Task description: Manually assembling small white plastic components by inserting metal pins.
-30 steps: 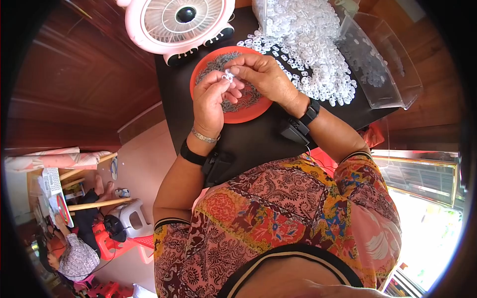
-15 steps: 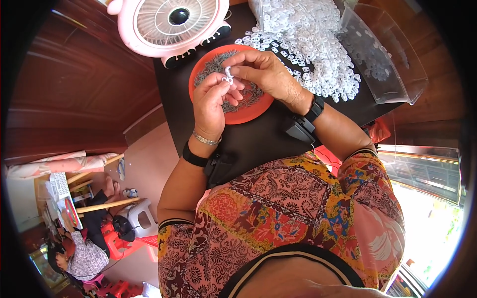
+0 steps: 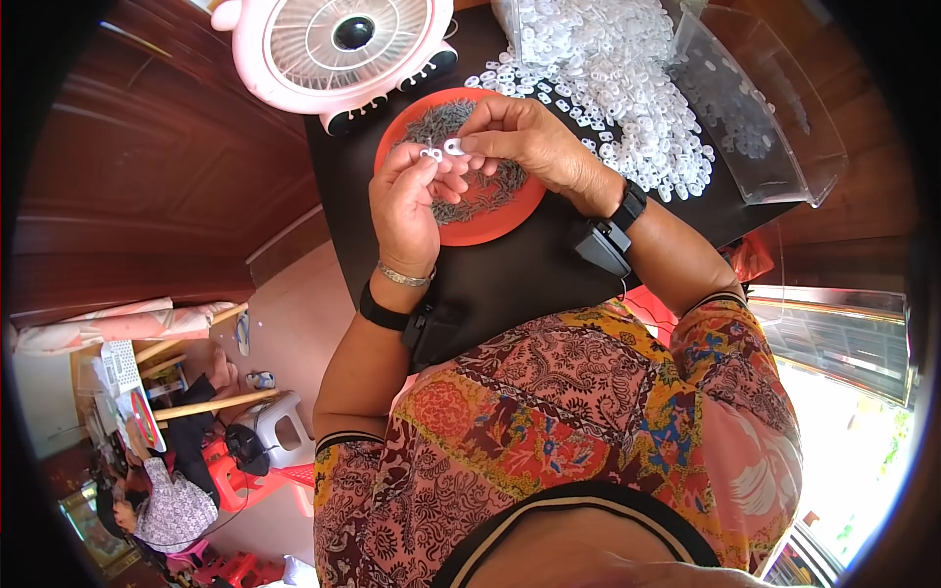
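Over a round orange-red tray (image 3: 461, 235) my two hands work close together. My left hand (image 3: 410, 196) pinches a small white plastic piece (image 3: 432, 154) between thumb and forefinger. A white oval clip with a hole (image 3: 453, 146) is gripped in the fingertips of my right hand (image 3: 524, 142), just right of the left hand's piece. The two pieces are side by side; whether they touch, I cannot tell. Many small grey screw-like pieces (image 3: 441, 120) lie in the tray below. Beyond my right hand, a heap of white oval clips (image 3: 637, 118) spreads across the black tabletop.
A pink-and-white fan (image 3: 353, 34) stands at the back left of the black table (image 3: 353, 216). A clear plastic bin (image 3: 760, 108) lies at the back right. Off to the left, another person (image 3: 176, 505) sits among red plastic stools (image 3: 235, 480).
My hands have drawn slightly apart, the left shifting a little left. The white pieces, overlapping before, now show separately, and the right hand's clip is turned flatter to view.
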